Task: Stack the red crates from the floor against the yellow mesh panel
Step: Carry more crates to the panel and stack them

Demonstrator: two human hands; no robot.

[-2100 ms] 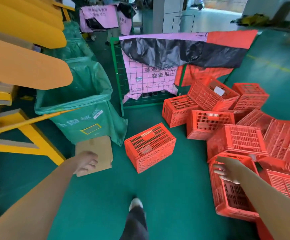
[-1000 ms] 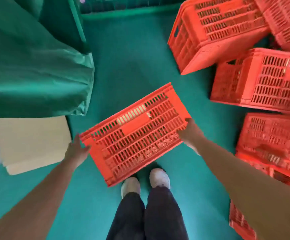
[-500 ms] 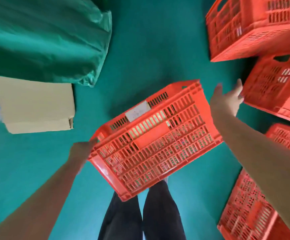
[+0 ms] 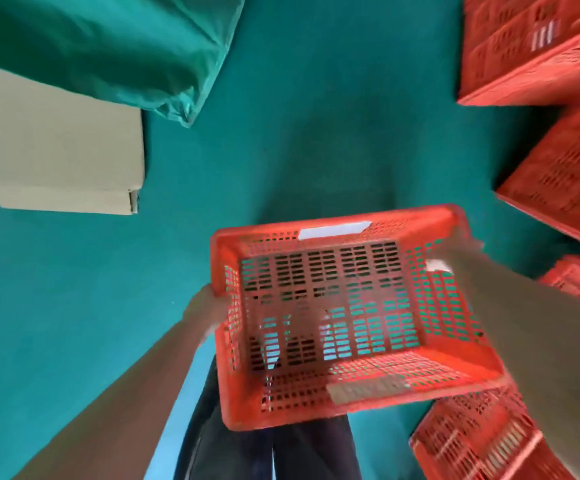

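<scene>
I hold a red slotted crate (image 4: 344, 317) in the air above my legs, its open top facing up at me. My left hand (image 4: 205, 306) grips its left rim. At the right rim my right hand (image 4: 461, 251) is blurred and seems to hold the edge. More red crates lie on the green floor: two at the right edge (image 4: 523, 46) (image 4: 565, 181), one lower right (image 4: 482, 441). The yellow mesh panel is out of view.
A green plastic bag (image 4: 108, 43) hangs at the upper left, with a flat cardboard box (image 4: 63, 157) under it on the floor. Bare green floor (image 4: 316, 116) lies ahead between the bag and the crates.
The crate has turned from tilted on its side to open side up and has come closer to me. My right hand, off the crate half a second ago, is back at its right rim.
</scene>
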